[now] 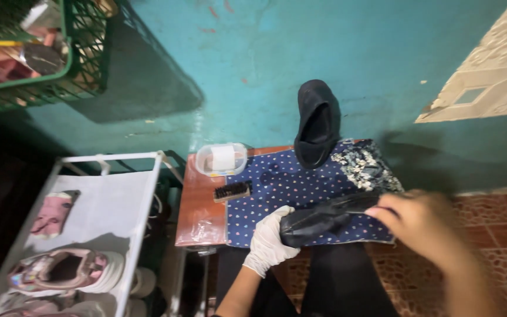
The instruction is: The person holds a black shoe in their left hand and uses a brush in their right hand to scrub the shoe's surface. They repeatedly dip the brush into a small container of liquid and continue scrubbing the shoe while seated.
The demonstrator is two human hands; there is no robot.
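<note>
A soft black shoe [324, 218] lies over the dotted blue cloth [289, 188], clamped at its heel by the white-gloved left hand [270, 239]; the bare right hand [423, 226] touches its toe, grip blurred. Nearby: 1 bristle brush [232, 191], 1 clear plastic tub [221, 159] holding something white.

Matt black shoe [324, 218], dotted cloth [289, 188]

clear plastic tub [222, 158] | table's back-left corner | rectangular, white inside
</note>
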